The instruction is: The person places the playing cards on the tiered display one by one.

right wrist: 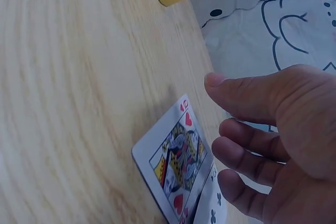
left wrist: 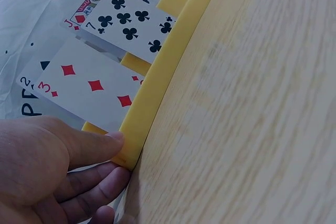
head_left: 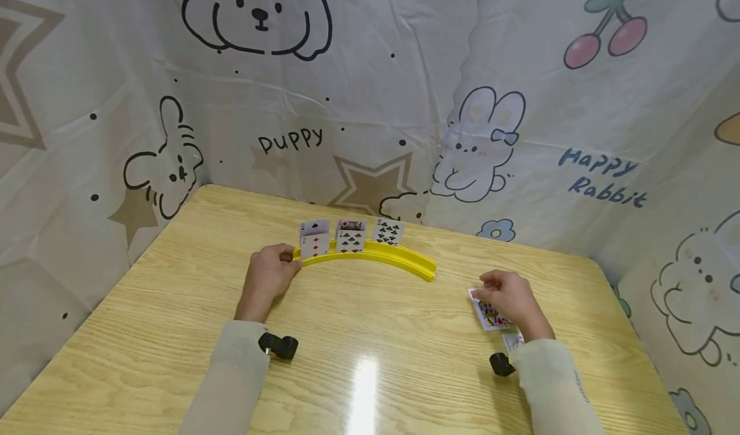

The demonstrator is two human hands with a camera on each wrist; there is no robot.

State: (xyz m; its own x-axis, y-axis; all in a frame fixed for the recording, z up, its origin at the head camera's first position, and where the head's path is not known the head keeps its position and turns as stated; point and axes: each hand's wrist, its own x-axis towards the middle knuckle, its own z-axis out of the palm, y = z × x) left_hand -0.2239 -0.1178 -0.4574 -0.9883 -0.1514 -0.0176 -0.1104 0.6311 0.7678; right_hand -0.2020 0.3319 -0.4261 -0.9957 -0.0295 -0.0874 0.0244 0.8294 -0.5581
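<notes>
My left hand [head_left: 270,273] pinches the left end of a curved yellow card holder [head_left: 399,257], thumb on its front edge. Several playing cards stand in the holder: a three of diamonds [left wrist: 94,85] in front of a two, a seven of clubs [left wrist: 130,24] in front of a jack of diamonds [left wrist: 79,19], and a ten of clubs [head_left: 388,231]. At the right, my right hand [head_left: 511,300] hovers by a queen of hearts [right wrist: 181,161], thumb and fingers apart and nothing between them. A club card [right wrist: 214,203] lies partly beneath the queen.
The wooden table [head_left: 370,319] carries the holder and the loose cards. Behind it hangs a printed cloth [head_left: 347,101], which also encloses both sides. Dark wrist cameras sit at the left cuff [head_left: 245,338] and right cuff [head_left: 540,355].
</notes>
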